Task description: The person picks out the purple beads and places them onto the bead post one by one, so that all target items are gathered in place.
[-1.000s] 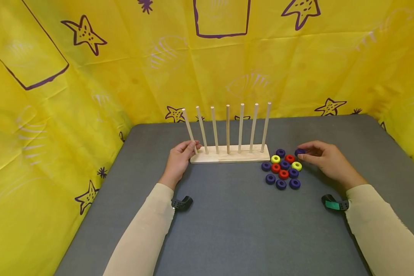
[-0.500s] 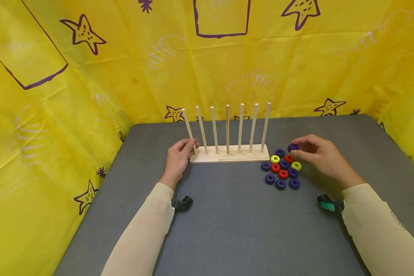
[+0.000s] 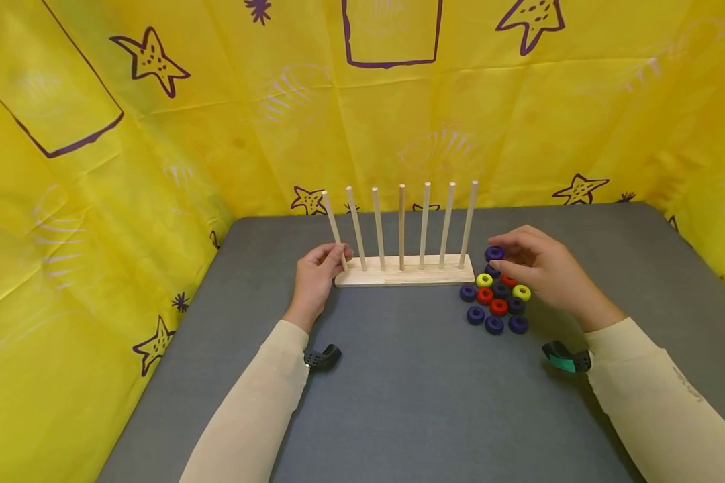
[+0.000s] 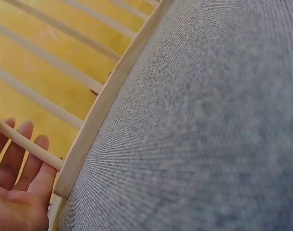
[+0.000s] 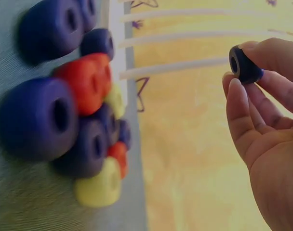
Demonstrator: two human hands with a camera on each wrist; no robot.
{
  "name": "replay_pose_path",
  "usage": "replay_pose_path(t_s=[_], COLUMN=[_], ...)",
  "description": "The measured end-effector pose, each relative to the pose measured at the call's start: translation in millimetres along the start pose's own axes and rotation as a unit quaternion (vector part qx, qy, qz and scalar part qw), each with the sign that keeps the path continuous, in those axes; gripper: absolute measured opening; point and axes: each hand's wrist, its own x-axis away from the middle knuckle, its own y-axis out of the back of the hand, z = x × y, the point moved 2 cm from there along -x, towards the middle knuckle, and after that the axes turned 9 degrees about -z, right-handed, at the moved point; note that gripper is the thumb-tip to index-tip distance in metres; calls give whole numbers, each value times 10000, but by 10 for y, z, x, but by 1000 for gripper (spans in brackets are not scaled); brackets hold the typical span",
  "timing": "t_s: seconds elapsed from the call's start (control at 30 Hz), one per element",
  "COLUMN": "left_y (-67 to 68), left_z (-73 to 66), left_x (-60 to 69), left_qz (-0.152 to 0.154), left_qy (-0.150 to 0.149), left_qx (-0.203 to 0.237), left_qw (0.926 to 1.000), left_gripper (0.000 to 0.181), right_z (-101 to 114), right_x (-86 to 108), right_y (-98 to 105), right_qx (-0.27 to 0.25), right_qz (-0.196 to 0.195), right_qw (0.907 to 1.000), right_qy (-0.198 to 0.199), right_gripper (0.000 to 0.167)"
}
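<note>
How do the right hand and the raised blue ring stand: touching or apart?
Touching: the right wrist view shows the right hand pinching the blue ring, fingertips against it.

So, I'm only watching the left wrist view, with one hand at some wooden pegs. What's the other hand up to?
Observer: The right hand is pinching a dark purple ring.

Visitor: Oh, is that the only one?

Observer: No, a cluster of purple, red and yellow rings lies on the grey table, by the right end of the wooden stand.

Visitor: Any threaded on yet?

Observer: The head view shows seven pegs, with no ring visible on any.
</note>
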Motion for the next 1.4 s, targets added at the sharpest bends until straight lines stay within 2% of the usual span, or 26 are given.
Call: replay_pose_path(t_s=[0.17,0.5,0.77,1.2,1.4], left_y=[7,21,13,28,27], left_z=[16,43,52,52,49], left_x=[-5,-10,-19,-20,-20], left_qz=[88,142,137,139,143], left_qy=[63,5,8,18,13], left_qx=[-42,-41,-63,-118,-81], left_qw=[9999,9999,9999,9998,9999], left_gripper=[48,43,44,41,42], right_z=[180,588,772,999,1076], right_x=[-129,-427,-607,-908,-1036], right_y=[-9,-50,-99,-151,-155], right_qx=[5,-136,-114,-246,-203], right_qz=[-78,-182,-315,-586,-620], right_qw=[9998,9982,9960,9939,9949], right_qy=[197,561,829,906,771], right_gripper=[31,28,30,27,27])
